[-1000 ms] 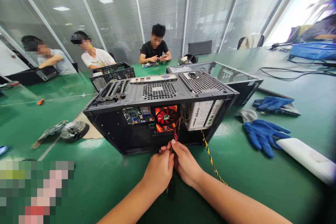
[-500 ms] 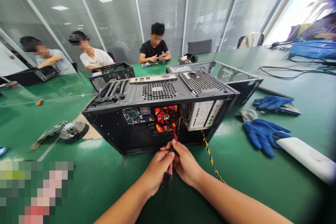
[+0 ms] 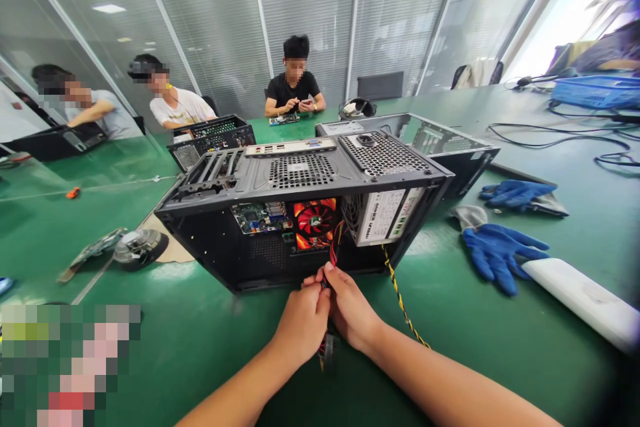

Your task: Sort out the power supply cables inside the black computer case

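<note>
An open computer case point(image 3: 320, 190) lies on the green table in front of me. Inside it show a green circuit board point(image 3: 257, 218), a red fan point(image 3: 315, 220) and a white-labelled power supply point(image 3: 387, 215). A bundle of red and black cables point(image 3: 335, 250) runs down from beside the power supply into my hands. My left hand point(image 3: 303, 320) is closed around the bundle, with a dark connector point(image 3: 327, 350) hanging below it. My right hand point(image 3: 353, 307) pinches the same cables, thumb on top, touching the left. A yellow-black twisted cable point(image 3: 395, 287) trails loose to the right.
Blue gloves point(image 3: 495, 253) and a white oblong object point(image 3: 583, 300) lie at right. A second case point(image 3: 450, 147) stands behind. On the left are a round metal part point(image 3: 140, 247) and an orange piece point(image 3: 73, 193). Several people sit across the table; a blue basket point(image 3: 595, 91) is far right.
My left fingers have closed further round the cables, and the dangling connector has swung slightly to the right. Both hands stay in front of the case. The view has shifted a little.
</note>
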The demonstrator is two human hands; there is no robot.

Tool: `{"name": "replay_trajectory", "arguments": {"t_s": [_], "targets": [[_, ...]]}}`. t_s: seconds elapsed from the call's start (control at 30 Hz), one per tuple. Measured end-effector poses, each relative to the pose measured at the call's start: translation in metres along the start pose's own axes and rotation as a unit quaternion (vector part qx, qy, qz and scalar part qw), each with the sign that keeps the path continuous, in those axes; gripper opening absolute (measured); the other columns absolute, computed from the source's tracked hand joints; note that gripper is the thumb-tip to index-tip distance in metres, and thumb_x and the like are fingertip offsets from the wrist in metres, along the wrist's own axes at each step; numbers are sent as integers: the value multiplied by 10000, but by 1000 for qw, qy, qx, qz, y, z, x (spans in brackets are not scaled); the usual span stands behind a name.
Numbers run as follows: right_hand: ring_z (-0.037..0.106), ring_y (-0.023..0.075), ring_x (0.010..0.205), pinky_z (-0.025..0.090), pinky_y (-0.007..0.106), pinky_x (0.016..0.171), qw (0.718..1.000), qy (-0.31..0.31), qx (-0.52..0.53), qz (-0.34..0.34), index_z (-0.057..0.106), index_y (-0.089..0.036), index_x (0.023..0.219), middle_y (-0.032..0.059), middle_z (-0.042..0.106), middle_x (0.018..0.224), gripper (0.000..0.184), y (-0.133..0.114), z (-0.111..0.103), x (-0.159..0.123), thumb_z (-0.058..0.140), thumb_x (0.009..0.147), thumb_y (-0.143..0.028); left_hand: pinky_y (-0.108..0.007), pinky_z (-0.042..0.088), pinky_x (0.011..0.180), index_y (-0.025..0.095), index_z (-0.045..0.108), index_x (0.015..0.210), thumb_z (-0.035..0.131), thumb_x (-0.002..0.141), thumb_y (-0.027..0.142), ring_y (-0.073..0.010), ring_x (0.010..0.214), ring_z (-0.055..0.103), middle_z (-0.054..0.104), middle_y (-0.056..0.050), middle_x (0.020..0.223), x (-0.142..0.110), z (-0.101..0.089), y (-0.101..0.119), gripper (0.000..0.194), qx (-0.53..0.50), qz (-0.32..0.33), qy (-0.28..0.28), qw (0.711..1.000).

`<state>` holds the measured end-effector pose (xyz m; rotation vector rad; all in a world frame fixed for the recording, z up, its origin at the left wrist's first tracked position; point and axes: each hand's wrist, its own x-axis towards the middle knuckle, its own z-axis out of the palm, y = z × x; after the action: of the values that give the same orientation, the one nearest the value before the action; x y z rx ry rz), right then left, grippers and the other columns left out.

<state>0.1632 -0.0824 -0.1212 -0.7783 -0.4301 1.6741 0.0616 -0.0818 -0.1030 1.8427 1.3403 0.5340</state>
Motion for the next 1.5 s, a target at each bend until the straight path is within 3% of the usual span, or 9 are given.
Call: {"name": "replay_trajectory", "arguments": {"t_s": [0.23, 0.5, 0.67, 0.83, 0.9, 1.03, 1.13, 1.33, 1.5], "targets": [[630, 185, 756, 463, 296, 692, 1000, 13, -4, -19, 568, -181, 666, 45, 692, 745, 388, 0, 2, 1, 714, 685, -540, -276, 384, 621, 186, 635, 843, 396, 902, 267, -204, 714, 630, 659, -79, 789, -1, -1, -5, 259, 73, 41, 32, 996], [502, 124, 467, 354, 247, 449, 1000, 14, -20, -2, 547, -197, 674, -8, 618, 604, 370, 0, 1, 0, 688, 713, -536, -234, 304, 472, 188, 490, 623, 450, 875, 330, -111, 427, 439, 473, 25, 466, 4, 0, -3, 292, -168, -50, -47, 983], [467, 112, 450, 380, 248, 490, 1000, 5, -16, -3, 589, -195, 668, -33, 529, 497, 364, -2, 1, -1, 649, 748, -545, -203, 200, 359, 174, 512, 739, 560, 805, 449, -65, 306, 297, 408, 76, 397, 2, -7, -2, 287, -472, -143, -163, 854], [596, 174, 693, 446, 280, 648, 1000, -4, 4, -2, 610, -186, 677, 27, 634, 640, 392, -5, 4, -5, 640, 741, -571, -191, 114, 341, 163, 521, 781, 583, 803, 415, -39, 297, 227, 346, 99, 397, 1, -17, 0, 261, -573, -196, -255, 754], [595, 165, 673, 444, 282, 641, 1000, -3, -5, -7, 601, -180, 676, 34, 658, 697, 375, -5, 4, -5, 670, 727, -545, -196, 121, 348, 177, 500, 759, 574, 804, 434, -44, 301, 226, 345, 100, 400, 1, -14, 0, 271, -553, -196, -235, 775], [466, 86, 455, 360, 250, 475, 999, 15, -29, -10, 588, -174, 686, 15, 663, 717, 358, -3, 3, -3, 704, 708, -512, -207, 204, 396, 179, 495, 693, 529, 829, 448, -68, 360, 313, 402, 72, 436, 0, -3, 0, 304, -353, -146, -85, 920], [491, 99, 470, 321, 240, 438, 999, 16, -31, -12, 582, -176, 693, 20, 664, 712, 359, -2, 2, -1, 704, 705, -513, -226, 275, 462, 177, 502, 631, 483, 854, 366, -98, 420, 410, 454, 41, 468, 1, -2, 2, 293, -177, -93, -28, 979], [529, 125, 501, 314, 242, 422, 999, 14, -39, -6, 574, -182, 700, 22, 656, 700, 373, -1, 1, -1, 699, 700, -534, -232, 289, 481, 183, 488, 594, 481, 848, 341, -106, 424, 433, 460, 37, 464, 3, -2, 2, 299, -145, -67, -22, 987], [390, 76, 392, 304, 229, 413, 999, 11, -36, -3, 584, -175, 690, -37, 539, 510, 356, -1, -2, 0, 681, 730, -514, -204, 216, 376, 174, 500, 696, 547, 796, 511, -68, 331, 334, 433, 65, 427, 0, 1, -3, 355, -364, -136, -89, 917]]}}
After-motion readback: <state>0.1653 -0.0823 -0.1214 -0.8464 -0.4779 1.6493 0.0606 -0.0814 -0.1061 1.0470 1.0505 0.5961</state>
